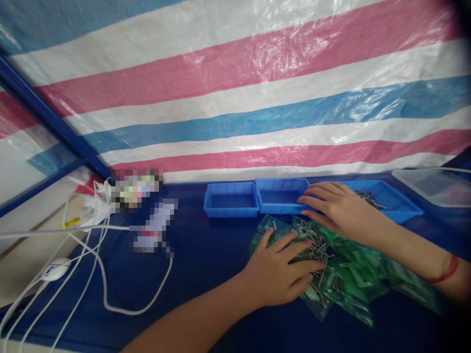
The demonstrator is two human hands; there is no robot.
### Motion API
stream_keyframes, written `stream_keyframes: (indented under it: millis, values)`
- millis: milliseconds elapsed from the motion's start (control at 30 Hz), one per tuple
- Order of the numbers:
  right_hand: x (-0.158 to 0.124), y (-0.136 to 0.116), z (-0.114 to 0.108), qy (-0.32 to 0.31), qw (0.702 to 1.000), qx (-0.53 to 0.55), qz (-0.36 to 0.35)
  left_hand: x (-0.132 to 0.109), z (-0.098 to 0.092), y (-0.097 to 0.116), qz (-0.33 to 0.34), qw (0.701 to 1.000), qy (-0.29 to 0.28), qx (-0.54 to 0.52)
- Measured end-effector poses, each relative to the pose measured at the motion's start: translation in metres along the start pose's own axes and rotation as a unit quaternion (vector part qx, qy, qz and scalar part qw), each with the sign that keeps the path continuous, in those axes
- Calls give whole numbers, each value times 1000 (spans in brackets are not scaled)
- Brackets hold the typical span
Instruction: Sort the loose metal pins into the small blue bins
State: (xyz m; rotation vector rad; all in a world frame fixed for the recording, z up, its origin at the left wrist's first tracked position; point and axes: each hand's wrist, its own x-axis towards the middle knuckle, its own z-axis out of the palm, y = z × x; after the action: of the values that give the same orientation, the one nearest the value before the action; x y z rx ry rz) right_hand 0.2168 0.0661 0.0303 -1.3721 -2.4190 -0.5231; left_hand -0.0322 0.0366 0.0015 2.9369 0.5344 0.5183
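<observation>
My left hand [281, 267] lies flat, fingers spread, on a pile of small grey metal pins [319, 245] that rests on green plastic bags [353, 279]. My right hand [336, 206] is stretched out with fingers extended over the far edge of the pile, its fingertips close to the middle blue bin [281, 196]. Neither hand grips anything that I can see. A red thread circles my right wrist.
Three blue plastic bins sit along the back: a left one [231, 200], the middle one, and a wide right tray [393, 201] holding metal pins. A clear lidded box [436, 186] stands far right. White cables [103, 274] and a blurred object lie at left on the dark blue table [198, 255].
</observation>
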Motion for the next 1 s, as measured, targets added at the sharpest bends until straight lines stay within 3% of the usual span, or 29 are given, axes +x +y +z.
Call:
stream_keyframes:
  millis: [133, 367, 500, 633, 767, 833, 933, 1000]
  values:
    - [-11, -17, -12, -20, 1000, -5, 20, 0, 1, 0, 7, 1000, 3, 9]
    - [-36, -47, -21, -32, 992, 124, -6, 0, 0, 0, 10, 1000, -1, 19]
    - [-43, -41, -17, 9, 982, 186, 6, 4, -2, 1, -9, 1000, -16, 15]
    - [-46, -21, -24, 77, 974, 203, 62, 10, -2, 2, -16, 999, -32, 12]
    - [-55, 6, -32, 151, 967, 155, 137, 13, -4, 1, -21, 1000, -9, -3]
    - [-64, 25, -32, 171, 956, 102, 213, 13, -5, 1, -19, 1000, -12, -11]
    - [-81, 57, -22, 138, 907, 25, 397, 12, -7, 0, -20, 999, -29, -11]
    - [-91, 77, -12, 125, 871, 13, 475, 11, -6, 1, -24, 999, -36, -7]
